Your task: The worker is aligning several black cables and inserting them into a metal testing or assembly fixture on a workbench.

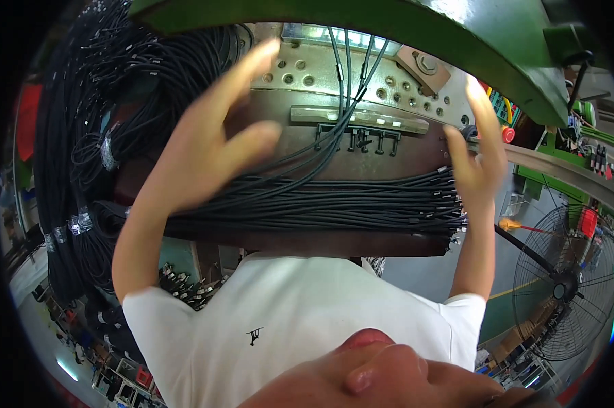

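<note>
My left hand (215, 139) is raised over the left part of the bench, fingers and thumb spread, with nothing in it. My right hand (480, 160) is lifted at the right edge of the bench, thumb and fingers apart and slightly blurred, also holding nothing. Between them, several black cables (341, 129) run from the lit slot of the press down across a metal bar (388, 121). Small black moulded pieces (375, 141) hang in a row beside that bar. A thick bundle of black cables (320, 204) lies crosswise on the bench nearest my body, its connector ends by my right wrist.
Coiled black cables (150, 64) are heaped at the left, some tied with clear wrap. A green machine frame (388, 17) arches over the far side. Beyond my right hand are a red push button (507, 134), an orange-handled tool (509, 224) and a caged fan (564, 292).
</note>
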### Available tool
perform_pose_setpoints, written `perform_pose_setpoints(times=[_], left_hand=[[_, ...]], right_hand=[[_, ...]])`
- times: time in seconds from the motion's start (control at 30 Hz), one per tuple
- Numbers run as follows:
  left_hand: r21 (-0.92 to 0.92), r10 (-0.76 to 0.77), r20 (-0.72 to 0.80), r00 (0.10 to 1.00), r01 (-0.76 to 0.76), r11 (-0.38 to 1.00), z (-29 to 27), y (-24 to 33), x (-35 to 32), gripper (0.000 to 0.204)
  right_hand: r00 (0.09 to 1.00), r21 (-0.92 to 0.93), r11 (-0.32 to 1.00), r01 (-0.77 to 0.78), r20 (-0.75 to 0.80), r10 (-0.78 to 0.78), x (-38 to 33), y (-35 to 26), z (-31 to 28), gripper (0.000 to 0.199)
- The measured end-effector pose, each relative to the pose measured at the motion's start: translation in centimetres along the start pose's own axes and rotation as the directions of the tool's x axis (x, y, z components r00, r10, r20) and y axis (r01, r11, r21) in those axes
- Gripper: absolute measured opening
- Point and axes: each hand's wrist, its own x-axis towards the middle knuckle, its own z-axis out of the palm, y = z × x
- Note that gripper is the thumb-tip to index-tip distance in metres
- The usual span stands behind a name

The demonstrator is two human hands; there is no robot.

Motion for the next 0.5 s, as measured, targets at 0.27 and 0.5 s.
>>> perform_pose_setpoints(times=[0.27, 0.5], left_hand=[[0.542, -0.477, 0.083, 0.875, 0.362, 0.758, 7.6, -12.6, -21.1, 0.036], [0.715, -0.18, -0.109, 0.978, 0.203, 0.669, 8.9, -18.2, -23.3, 0.046]], right_hand=[[0.765, -0.179, 0.768, -0.615, 0.098, 0.636, -30.5, 2.8, 0.5, 0.046], [0.822, 0.028, 0.832, -0.554, 0.175, 0.541, -32.2, 2.6, 6.7, 0.047]])
